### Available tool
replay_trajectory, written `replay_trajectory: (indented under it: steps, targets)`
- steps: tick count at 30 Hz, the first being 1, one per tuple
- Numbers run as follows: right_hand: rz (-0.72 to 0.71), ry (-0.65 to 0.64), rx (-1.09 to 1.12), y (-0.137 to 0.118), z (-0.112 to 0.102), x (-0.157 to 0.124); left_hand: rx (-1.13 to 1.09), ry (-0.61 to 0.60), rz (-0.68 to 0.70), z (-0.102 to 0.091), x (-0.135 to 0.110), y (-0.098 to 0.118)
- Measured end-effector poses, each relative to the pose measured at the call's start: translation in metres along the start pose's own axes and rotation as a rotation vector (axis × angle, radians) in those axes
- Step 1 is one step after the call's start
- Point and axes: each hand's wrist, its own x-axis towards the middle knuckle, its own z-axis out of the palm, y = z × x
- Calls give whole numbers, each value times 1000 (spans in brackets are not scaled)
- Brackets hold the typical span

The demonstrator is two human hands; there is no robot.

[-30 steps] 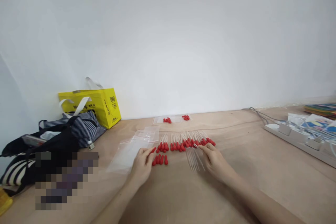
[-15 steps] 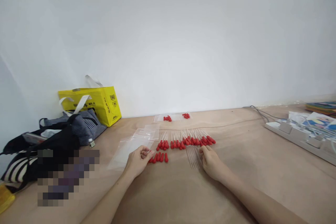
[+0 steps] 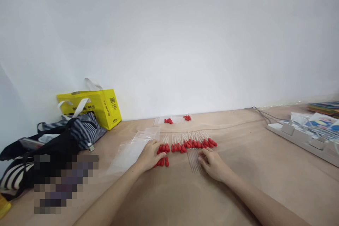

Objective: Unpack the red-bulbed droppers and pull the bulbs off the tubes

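Red-bulbed droppers point(image 3: 195, 144) lie side by side in a row, their clear stems pointing at the wall. My left hand point(image 3: 150, 156) is over the row's left end, thumb and fingers apart around some red bulbs there; its fingertips are partly hidden. Just under that hand sit several loose red rubber bulbs point(image 3: 166, 161), some covered by it. A small bunch of bare clear tubes point(image 3: 194, 160) lies below the row. At the bunch's right edge rests my right hand point(image 3: 213, 164), its fingers bent and the thumb apart from them, with nothing visible between.
Flat clear plastic bags point(image 3: 129, 150) lie left of my left hand. By the wall is a clear bag point(image 3: 177, 120) with red-bulbed droppers. A yellow bag point(image 3: 106, 107) and striped pouch point(image 3: 86, 130) stand left; a power strip point(image 3: 299, 139) with cables lies right.
My left hand has moved from the loose bulbs up and right to the leftmost droppers, its fingers spreading. My right hand has stayed by the tubes, its thumb now apart from the fingers.
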Motion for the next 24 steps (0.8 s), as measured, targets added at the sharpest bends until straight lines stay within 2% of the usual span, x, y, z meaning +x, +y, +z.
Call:
replay_trajectory:
  steps: [6,12,15,20,22,24]
  targets:
    - [-4,-28,34,5,-12,7,47,-92,76,6,26,0]
    - [-40,6,69,3,-12,7,48,-61,100,12,33,-3]
    - [-28,25,69,3,-13,8,22,16,89,12,31,-2]
    - [-3,77,95,4,-13,9,-51,293,-37,8,11,9]
    - [-37,123,107,2,-12,9,-209,397,-118,9,-1,15]
    - [-105,183,85,-2,-10,7,-450,434,-197,14,-13,19]
